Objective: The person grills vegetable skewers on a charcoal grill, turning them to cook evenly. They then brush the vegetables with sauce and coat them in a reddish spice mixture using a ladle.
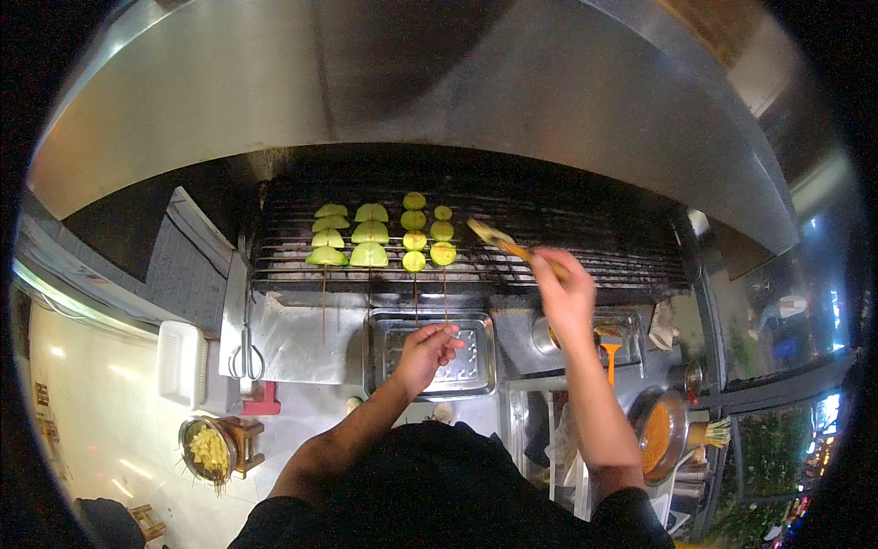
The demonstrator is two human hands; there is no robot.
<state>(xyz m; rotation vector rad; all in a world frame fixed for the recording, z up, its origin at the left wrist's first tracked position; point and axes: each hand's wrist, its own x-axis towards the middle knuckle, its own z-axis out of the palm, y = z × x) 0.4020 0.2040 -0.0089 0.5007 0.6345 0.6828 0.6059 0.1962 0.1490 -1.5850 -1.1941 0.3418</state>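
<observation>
In my right hand [569,288] is a basting brush [507,243], its bristles over the grill grate [583,257] just right of the food. My left hand [431,350] is at the front of the grill, thumb and fingers pinched at the lower end of the rightmost skewer [445,291]. That skewer carries round green slices [443,254], some with reddish marks. Beside it lies another skewer of round slices [413,240]. Further left, two skewers bear pale green half-round pieces [370,254] [327,256]. Beneath my left hand sits a steel tray [429,391].
A steel hood [411,82] overhangs the grill. Scissors [245,357] and a white plastic basket [180,364] are at left, above a bowl of skewered yellowish pieces [209,446]. At right are an orange-handled scraper [610,357] and a bowl of orange-brown seasoning [657,432].
</observation>
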